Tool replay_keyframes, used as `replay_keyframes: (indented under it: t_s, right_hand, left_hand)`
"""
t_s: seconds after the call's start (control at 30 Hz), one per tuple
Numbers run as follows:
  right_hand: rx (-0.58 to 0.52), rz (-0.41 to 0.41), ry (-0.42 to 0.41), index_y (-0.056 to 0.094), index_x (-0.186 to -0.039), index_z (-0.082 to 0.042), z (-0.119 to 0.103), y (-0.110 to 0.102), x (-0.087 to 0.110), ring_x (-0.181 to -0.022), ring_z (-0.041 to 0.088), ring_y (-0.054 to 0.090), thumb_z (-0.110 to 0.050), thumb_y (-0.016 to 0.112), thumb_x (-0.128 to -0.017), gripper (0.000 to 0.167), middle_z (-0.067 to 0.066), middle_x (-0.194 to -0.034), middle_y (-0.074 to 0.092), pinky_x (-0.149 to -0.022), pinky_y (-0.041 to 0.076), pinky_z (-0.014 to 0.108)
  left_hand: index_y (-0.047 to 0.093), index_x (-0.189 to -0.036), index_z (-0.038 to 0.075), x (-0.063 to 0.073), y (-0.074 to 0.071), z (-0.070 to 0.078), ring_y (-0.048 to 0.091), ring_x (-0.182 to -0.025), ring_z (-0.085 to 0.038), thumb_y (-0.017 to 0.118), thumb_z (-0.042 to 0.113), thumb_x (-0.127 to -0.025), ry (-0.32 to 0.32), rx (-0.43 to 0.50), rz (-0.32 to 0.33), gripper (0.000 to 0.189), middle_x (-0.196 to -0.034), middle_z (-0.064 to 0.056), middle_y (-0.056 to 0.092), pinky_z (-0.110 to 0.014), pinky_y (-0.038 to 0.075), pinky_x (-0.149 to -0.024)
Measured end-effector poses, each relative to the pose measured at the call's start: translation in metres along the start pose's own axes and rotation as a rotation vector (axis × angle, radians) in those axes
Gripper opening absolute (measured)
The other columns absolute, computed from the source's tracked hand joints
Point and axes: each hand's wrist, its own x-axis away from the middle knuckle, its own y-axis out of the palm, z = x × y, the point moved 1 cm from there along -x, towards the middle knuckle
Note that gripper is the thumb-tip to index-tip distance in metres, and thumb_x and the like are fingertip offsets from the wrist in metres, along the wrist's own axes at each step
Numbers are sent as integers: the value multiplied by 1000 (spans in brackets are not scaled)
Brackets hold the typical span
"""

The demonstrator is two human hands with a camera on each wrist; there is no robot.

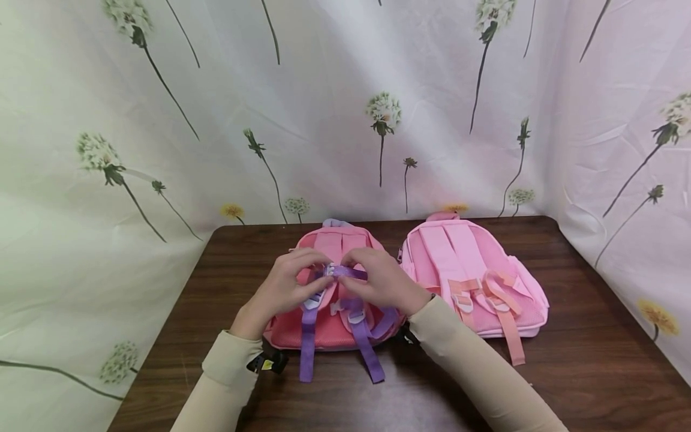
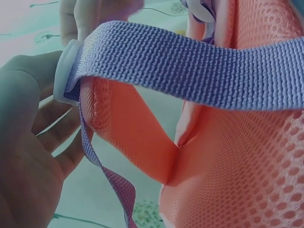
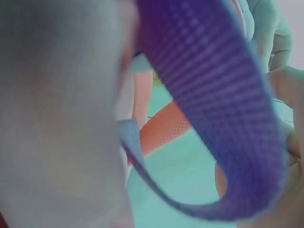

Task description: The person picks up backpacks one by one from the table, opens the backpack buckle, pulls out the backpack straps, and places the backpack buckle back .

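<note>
A coral-pink backpack [image 1: 324,336] lies with its shoulder straps facing up. Over its middle, my left hand [image 1: 288,282] pinches a small white buckle [image 1: 330,270] between thumb and fingers. My right hand [image 1: 380,279] grips the purple strap [image 1: 348,272] just right of that buckle, thumb and index finger facing the left ones. In the left wrist view, purple webbing [image 2: 156,61] runs from a white strap adjuster [image 2: 64,71] across the padded shoulder strap [image 2: 128,128], with the left hand beside it. A purple strap [image 3: 223,109] loops close to the right wrist camera, partly hiding the fingers.
A light-pink backpack [image 1: 426,258] with orange straps [image 1: 510,336] lies just right of the coral one. Two purple strap tails [image 1: 308,348] hang toward the front of the brown wooden table [image 1: 205,324]. A dandelion-print cloth [image 1: 324,108] stands behind the table.
</note>
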Motion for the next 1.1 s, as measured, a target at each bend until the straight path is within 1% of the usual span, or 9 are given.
replay_keyframes:
  t_s: [0.1,0.17,0.33,0.5,0.73,0.87,0.93,1.1]
  right_hand:
    - [-18,-16,18,71,-106,-13,-1,-2,1,-90,9,69,-23,77,-97,15,-3,-97,73,-85,60,37]
    - [-14,-24,25,72,-108,-13,-1,-3,2,-92,8,69,-26,77,-98,16,-4,-99,74,-87,60,35]
    - [5,-55,42,74,-113,-15,0,-5,5,-90,6,65,-28,75,-100,18,-5,-102,72,-83,57,28]
    - [12,-75,40,75,-114,-16,2,-5,7,-87,4,63,-28,75,-100,19,-6,-102,71,-80,56,26]
    - [20,-84,30,75,-112,-16,1,-7,5,-86,5,62,-26,74,-100,16,-6,-101,71,-79,56,26]
    - [19,-99,42,74,-112,-16,0,-7,5,-87,6,63,-27,74,-101,16,-4,-101,71,-79,56,28]
    - [-3,-107,56,74,-112,-15,1,-7,5,-87,6,63,-27,73,-101,16,-5,-101,71,-80,56,27]
    - [-74,-118,101,74,-101,-15,5,-4,3,-74,6,57,-23,70,-103,8,-8,-88,68,-70,52,25]
  left_hand:
    - [76,-115,13,1,0,-1,68,-93,-16,90,11,-84,-4,15,-1,34,-105,3,74,-38,55,-83]
    - [76,-117,11,2,1,-2,69,-93,-17,90,10,-84,-5,19,3,35,-106,2,75,-38,56,-83]
    - [77,-118,9,4,2,-3,71,-97,-17,90,10,-84,-12,24,7,37,-109,2,76,-37,58,-86]
    - [77,-116,8,3,3,-2,71,-98,-14,90,9,-84,-12,50,4,35,-109,3,76,-36,59,-86]
    - [76,-115,5,2,5,-2,70,-94,-17,89,6,-84,12,58,11,33,-107,0,75,-39,61,-82]
    - [76,-115,6,3,6,-3,69,-92,-17,89,7,-84,9,48,8,33,-107,0,74,-37,60,-82]
    - [76,-116,7,4,7,-4,68,-91,-18,89,7,-84,9,46,9,34,-106,0,74,-36,60,-81]
    - [77,-115,9,5,8,-3,69,-92,-16,88,7,-85,2,62,7,32,-107,1,75,-36,61,-82]
